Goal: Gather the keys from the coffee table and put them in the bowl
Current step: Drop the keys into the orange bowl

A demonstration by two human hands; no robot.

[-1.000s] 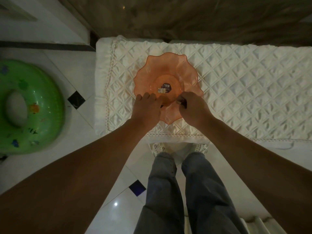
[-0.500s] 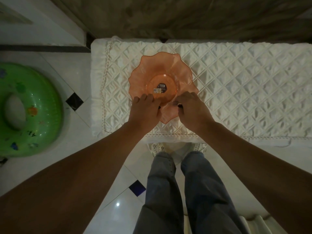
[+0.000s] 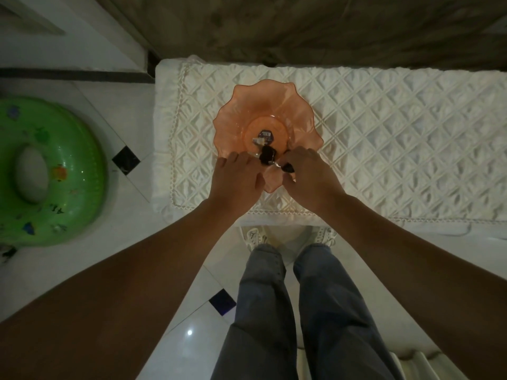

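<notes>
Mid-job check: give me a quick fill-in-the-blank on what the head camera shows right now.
1. The wavy-rimmed bowl is ____ in colour.
2. The dark-headed keys lie between the left hand and the ____ hand.
3. The swim ring on the floor is ____.

Missing words: orange; right; green

The bowl (image 3: 267, 113) sits near the cloth's (image 3: 384, 149) left end. Both hands (image 3: 238, 182) (image 3: 308, 174) and dark keys (image 3: 267, 156) crowd the bowl's near rim. Right of the bowl the cloth lies bare; behind the bowl a curtain (image 3: 301, 28) closes the way.
</notes>
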